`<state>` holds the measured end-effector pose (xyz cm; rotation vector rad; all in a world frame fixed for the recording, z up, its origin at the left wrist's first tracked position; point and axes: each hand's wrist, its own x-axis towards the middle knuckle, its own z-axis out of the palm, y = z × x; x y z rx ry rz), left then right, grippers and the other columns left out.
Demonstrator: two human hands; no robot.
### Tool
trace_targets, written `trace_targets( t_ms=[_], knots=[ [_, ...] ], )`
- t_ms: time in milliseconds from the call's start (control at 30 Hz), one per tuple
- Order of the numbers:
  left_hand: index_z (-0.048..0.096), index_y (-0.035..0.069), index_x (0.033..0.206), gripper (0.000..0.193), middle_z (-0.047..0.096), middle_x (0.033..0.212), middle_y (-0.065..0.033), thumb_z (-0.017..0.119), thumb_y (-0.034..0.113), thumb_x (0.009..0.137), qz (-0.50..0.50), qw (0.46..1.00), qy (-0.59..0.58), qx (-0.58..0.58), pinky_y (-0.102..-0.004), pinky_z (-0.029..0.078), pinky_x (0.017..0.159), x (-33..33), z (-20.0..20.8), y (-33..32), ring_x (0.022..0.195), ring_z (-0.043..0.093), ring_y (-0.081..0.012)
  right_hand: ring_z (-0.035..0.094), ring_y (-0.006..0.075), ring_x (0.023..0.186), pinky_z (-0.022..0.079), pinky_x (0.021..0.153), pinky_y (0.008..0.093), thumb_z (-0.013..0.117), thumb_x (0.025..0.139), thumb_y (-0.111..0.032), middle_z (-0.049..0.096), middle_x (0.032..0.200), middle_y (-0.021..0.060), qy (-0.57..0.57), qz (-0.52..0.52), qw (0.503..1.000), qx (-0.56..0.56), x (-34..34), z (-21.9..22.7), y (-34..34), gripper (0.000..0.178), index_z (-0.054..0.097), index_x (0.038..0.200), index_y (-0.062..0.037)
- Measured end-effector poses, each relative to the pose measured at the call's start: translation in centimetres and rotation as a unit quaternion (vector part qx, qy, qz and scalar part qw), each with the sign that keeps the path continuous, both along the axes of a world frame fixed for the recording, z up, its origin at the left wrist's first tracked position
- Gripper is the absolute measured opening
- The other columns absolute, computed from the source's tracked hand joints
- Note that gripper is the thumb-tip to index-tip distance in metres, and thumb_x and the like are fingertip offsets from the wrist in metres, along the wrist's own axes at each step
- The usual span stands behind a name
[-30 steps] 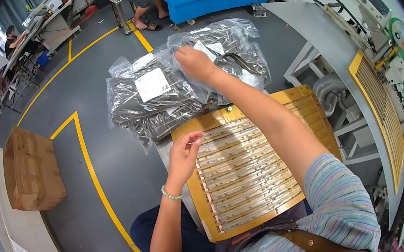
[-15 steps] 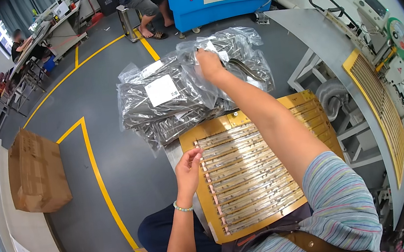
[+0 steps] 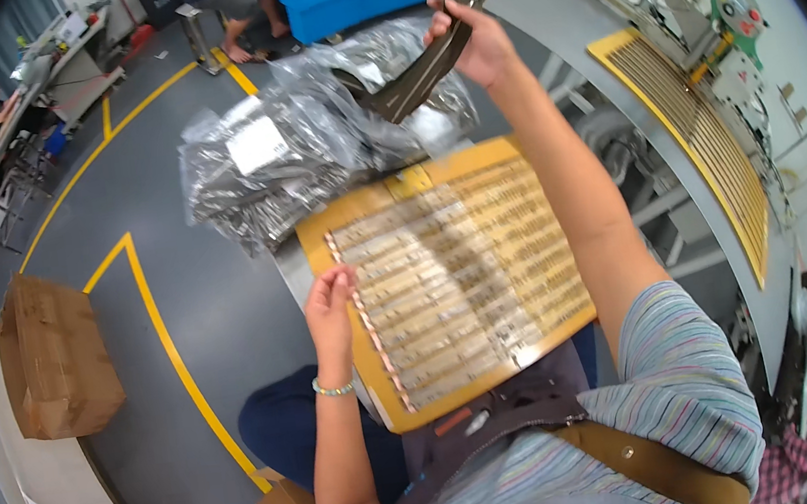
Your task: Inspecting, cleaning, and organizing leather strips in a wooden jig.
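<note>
My right hand (image 3: 487, 45) is raised above the plastic bags (image 3: 300, 144), closed around a bundle of dark brown strips (image 3: 418, 79) that bends down to the left. The strips' far ends fan out above my fingers. My left hand (image 3: 330, 291) is at the left edge of a yellow board (image 3: 405, 415), its fingertips pressed together; anything between them is too small to make out. Rows of slim metallic and clear strips (image 3: 429, 294) lie across this board, which rests over my lap. The bags are clear, filled with dark pieces, and bear white labels.
On the right, a grey bench (image 3: 561, 16) carries a second slotted yellow board (image 3: 686, 132) beside a machine with a green reel (image 3: 736, 10). A cardboard box (image 3: 59, 355) stands at left. A blue machine (image 3: 323, 5) and a seated person are at the back.
My right hand has risen from the bags to the right, drawing out the bundle of dark strips. My left hand stays by the board's left edge. The whole view has shifted slightly.
</note>
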<state>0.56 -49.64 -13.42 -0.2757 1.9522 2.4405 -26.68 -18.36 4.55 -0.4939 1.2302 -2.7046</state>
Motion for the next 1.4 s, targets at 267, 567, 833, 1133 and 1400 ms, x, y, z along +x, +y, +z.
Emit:
trace_targets(
  t_ms=[267, 567, 833, 1133, 1400],
  knots=[
    [0.064, 0.0, 0.123, 0.029, 0.071, 0.116, -0.0086, 0.06, 0.021, 0.104, -0.05, 0.997, -0.051, 0.031, -0.0265, 0.052, 0.091, 5.9, -2.7, 2.3, 0.104, 0.065, -0.0134, 0.065, 0.0194, 0.102, 0.052, 0.103, 0.0387, 0.054, 0.106, -0.022, 0.063, 0.102, 0.0041, -0.088, 0.105, 0.978, 0.156, 21.1, -2.5, 7.2, 0.025, 0.058, 0.119, -0.0017],
    [0.062, 0.0, 0.126, 0.03, 0.07, 0.12, -0.01, 0.057, 0.021, 0.106, -0.043, 0.991, -0.117, 0.046, -0.0281, 0.051, 0.094, 9.6, -3.5, 4.1, 0.108, 0.066, -0.0157, 0.061, 0.0287, 0.113, 0.047, 0.109, 0.0409, 0.047, 0.107, -0.012, 0.062, 0.114, 0.0191, -0.143, -0.256, 0.941, -0.172, 25.7, -11.6, 8.2, 0.019, 0.054, 0.116, 0.004],
    [0.062, 0.001, 0.127, 0.03, 0.07, 0.12, -0.0084, 0.057, 0.021, 0.105, -0.067, 0.987, -0.144, 0.016, -0.0268, 0.051, 0.093, 11.7, -4.8, 4.9, 0.106, 0.066, -0.0152, 0.057, 0.0287, 0.118, 0.045, 0.112, 0.0409, 0.065, 0.096, -0.005, 0.059, 0.122, 0.0177, -0.341, -0.335, 0.846, -0.235, 35.9, -24.8, 7.0, 0.026, 0.055, 0.119, 0.0033],
    [0.065, -0.003, 0.119, 0.023, 0.072, 0.108, -0.0071, 0.059, 0.014, 0.104, 0.023, 0.987, -0.071, -0.14, -0.023, 0.051, 0.084, 15.3, -7.0, 2.3, 0.097, 0.065, -0.0094, 0.059, 0.0323, 0.115, 0.047, 0.111, 0.0432, 0.057, 0.095, -0.004, 0.058, 0.118, 0.0186, -0.486, -0.291, 0.814, -0.126, 47.5, -20.9, 9.1, 0.026, 0.053, 0.119, 0.006],
    [0.065, -0.004, 0.118, 0.022, 0.07, 0.107, -0.0057, 0.057, 0.011, 0.104, 0.022, 0.978, -0.046, -0.202, -0.0248, 0.05, 0.087, 15.5, -5.7, 2.3, 0.096, 0.063, -0.0089, 0.055, 0.028, 0.114, 0.043, 0.1, 0.0382, 0.069, 0.089, -0.011, 0.06, 0.109, 0.0121, -0.016, -0.49, 0.66, 0.57, 45.3, -22.2, 8.7, 0.028, 0.066, 0.116, -0.0059]
  ],
)
